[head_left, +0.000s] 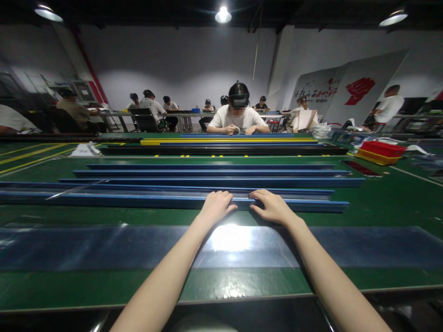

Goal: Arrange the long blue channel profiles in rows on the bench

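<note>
My left hand [217, 206] and my right hand [272, 205] are side by side at the nearest long blue channel strip [155, 201]. The fingers of each hand reach over its front wall, with the thumbs on the near side, so both hands are closed on it; the fingertips are partly hidden. Between the hands a short stretch of the strip shows. Closer to me, a long clear plastic sheet [104, 249] lies flat under my forearms, with a bright lamp reflection on it.
Behind lie several more blue strips [214, 180], a black strip [224, 151] and a yellow strip [242, 140] on the green table [387, 212]. Red and yellow bins [380, 151] and a dark phone-like slab [362, 168] are at right. A person [238, 115] sits opposite.
</note>
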A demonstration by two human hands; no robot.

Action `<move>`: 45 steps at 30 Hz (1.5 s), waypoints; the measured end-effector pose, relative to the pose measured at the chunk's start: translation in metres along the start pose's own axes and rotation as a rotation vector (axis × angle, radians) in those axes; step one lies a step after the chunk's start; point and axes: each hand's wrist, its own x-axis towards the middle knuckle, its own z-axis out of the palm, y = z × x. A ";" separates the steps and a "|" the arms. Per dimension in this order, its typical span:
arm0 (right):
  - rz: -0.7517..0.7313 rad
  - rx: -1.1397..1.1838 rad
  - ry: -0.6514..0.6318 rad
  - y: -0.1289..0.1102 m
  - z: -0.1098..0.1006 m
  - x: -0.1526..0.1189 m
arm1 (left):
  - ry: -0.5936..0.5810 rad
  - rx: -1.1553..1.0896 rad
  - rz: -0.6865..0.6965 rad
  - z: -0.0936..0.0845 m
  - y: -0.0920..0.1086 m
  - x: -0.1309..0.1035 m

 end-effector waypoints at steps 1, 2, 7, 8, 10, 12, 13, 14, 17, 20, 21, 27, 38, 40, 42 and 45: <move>-0.002 -0.003 -0.001 0.000 0.000 0.000 | -0.001 0.001 0.000 0.000 0.000 0.000; -0.004 -0.006 -0.001 0.000 0.000 0.000 | -0.001 0.003 0.001 0.000 0.000 0.000; 0.018 -0.017 0.002 0.003 -0.003 -0.001 | -0.003 0.009 0.004 0.000 0.000 0.000; 0.028 -0.018 0.002 0.004 -0.004 -0.001 | -0.001 0.007 0.005 0.000 0.000 0.000; 0.047 -0.020 0.001 0.005 -0.007 -0.002 | 0.007 0.001 0.011 0.001 0.000 0.000; 0.059 -0.025 -0.001 0.006 -0.008 -0.003 | 0.015 -0.004 0.016 0.002 -0.001 0.000; 0.064 -0.030 0.000 0.007 -0.009 -0.003 | 0.018 -0.007 0.017 0.002 -0.001 0.000; 0.068 -0.035 0.002 0.007 -0.009 -0.003 | 0.021 -0.010 0.017 0.003 -0.002 0.000; 0.074 -0.050 0.005 0.007 -0.009 -0.003 | 0.033 -0.029 0.010 0.004 -0.003 0.000; 0.060 -0.059 -0.001 0.006 -0.009 -0.003 | 0.052 -0.066 -0.015 0.004 -0.003 0.001; 0.054 -0.062 -0.003 0.006 -0.009 -0.003 | 0.059 -0.082 -0.026 0.004 -0.004 0.001; 0.042 -0.069 0.000 0.004 -0.009 -0.001 | 0.083 -0.218 -0.073 0.002 -0.004 0.002; 0.049 -0.068 -0.007 0.006 -0.008 -0.001 | 0.099 -0.256 -0.108 0.007 -0.006 0.005; 0.053 -0.067 -0.011 0.006 -0.008 -0.001 | 0.098 -0.251 -0.103 0.007 -0.006 0.005; 0.058 -0.067 -0.015 0.006 -0.008 0.000 | 0.097 -0.242 -0.100 0.007 -0.006 0.005; 0.062 -0.064 -0.020 0.005 -0.008 0.000 | 0.085 -0.221 -0.093 0.005 -0.005 0.004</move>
